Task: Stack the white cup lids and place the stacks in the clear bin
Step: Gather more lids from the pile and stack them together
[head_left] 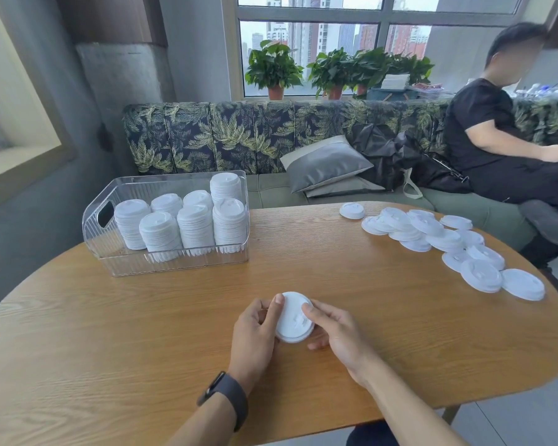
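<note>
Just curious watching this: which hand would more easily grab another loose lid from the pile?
Probably the right hand: the loose lids lie on its side, while the left hand could keep holding the lid stack.

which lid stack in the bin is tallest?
The stack in the far right corner of the clear bin. Its top lid rises above all the other stacks, near the bin's back rim; the others sit lower.

Leaf-print sofa point(226, 136) beneath a daylit window point(310, 37), potted plants point(273, 67) on the sill, grey walls.
</note>
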A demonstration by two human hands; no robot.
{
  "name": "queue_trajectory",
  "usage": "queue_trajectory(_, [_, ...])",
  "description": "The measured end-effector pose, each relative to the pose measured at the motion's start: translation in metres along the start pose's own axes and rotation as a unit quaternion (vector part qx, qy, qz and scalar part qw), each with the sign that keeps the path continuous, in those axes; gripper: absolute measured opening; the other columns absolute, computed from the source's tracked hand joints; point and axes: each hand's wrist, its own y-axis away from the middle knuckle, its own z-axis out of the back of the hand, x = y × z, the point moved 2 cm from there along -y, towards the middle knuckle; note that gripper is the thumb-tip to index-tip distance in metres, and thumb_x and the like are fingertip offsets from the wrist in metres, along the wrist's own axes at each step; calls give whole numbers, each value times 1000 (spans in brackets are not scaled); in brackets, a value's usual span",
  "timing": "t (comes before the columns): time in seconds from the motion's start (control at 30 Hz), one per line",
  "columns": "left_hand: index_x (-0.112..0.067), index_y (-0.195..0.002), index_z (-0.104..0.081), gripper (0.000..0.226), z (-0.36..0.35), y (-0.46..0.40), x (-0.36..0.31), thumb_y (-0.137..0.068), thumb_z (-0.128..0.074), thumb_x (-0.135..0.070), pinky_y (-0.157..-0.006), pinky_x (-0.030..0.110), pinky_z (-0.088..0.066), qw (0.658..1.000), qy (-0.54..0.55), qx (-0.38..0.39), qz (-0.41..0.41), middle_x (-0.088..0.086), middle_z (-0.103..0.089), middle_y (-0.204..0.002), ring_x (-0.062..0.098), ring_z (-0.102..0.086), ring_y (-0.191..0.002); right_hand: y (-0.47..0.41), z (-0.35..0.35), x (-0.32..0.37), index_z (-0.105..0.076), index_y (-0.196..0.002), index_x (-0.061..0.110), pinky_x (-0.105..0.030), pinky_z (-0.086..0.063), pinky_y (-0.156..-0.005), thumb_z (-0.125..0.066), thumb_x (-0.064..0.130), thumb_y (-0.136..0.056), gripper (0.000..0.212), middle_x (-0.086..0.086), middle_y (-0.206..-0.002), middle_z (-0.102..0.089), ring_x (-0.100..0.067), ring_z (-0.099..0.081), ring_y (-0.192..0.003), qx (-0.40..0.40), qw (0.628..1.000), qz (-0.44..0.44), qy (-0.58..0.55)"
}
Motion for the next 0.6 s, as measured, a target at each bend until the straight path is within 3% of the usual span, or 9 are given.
queue_trajectory(0.17, [-10,-92,-67,50,0,1,-1,-99,-54,-58,-52,30,-44,1000,4,-4,8,-3,-63,-60,13,-56,-53,-1,0,0,-80,-112,24,-28,-57,-66,-65,36,-98,23,-2,-98,-80,-12,-71,-86,-32,999,1,-17])
queue_trajectory(0.37, [-7,-93,-64,40,0,3,-3,-103,-57,-45,-46,28,-40,999,37,5,22,4,-58,-54,16,-50,-46,-4,2,-3,-79,-112,21,-28,-57,-64,-62,35,-101,24,-2,-103,-80,-15,-71,-89,-45,998,-11,-32])
queue_trajectory(0.6, [-12,-96,-69,36,1,1,0,-103,-58,-45,-58,38,-51,999,46,-14,15,2,-66,-65,19,-60,-57,-5,6,-3,-77,-114,19,-31,-58,-64,-66,31,-98,22,-4,-106,-79,-20,-74,-96,-59,996,-11,-59])
